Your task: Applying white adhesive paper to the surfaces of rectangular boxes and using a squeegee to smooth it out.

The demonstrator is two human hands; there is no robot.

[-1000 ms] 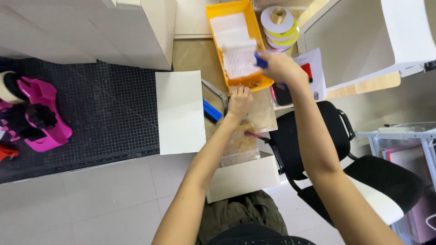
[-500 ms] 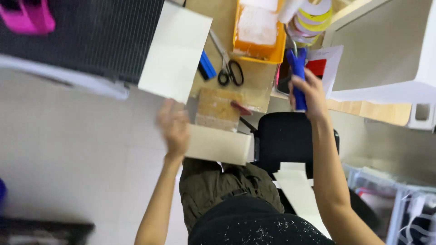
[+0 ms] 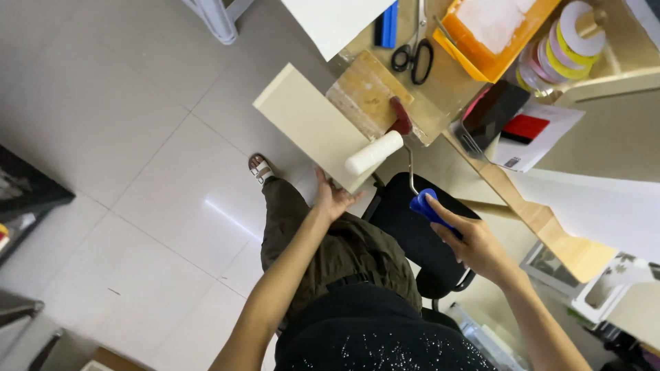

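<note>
My left hand [image 3: 333, 199] grips the near edge of a cream rectangular board [image 3: 309, 124] and holds it out over the floor. In my right hand [image 3: 467, 240] is the blue handle of a small paint roller [image 3: 375, 152]. Its white foam sleeve rests on the board's right end. A glue-stained wooden block [image 3: 368, 93] lies just beyond the board on the workbench [image 3: 447, 82].
On the bench are black-handled scissors [image 3: 411, 55], a blue tool [image 3: 387, 17], an orange tray [image 3: 491, 34] with white stuff in it, stacked tape rolls [image 3: 567, 45] and a dark case on papers [image 3: 522, 130]. A black chair [image 3: 412, 227] stands under my right arm.
The view has swung down toward the floor. My right hand brought the roller from the tray down onto the board. My left hand shifted to the board's near edge.
</note>
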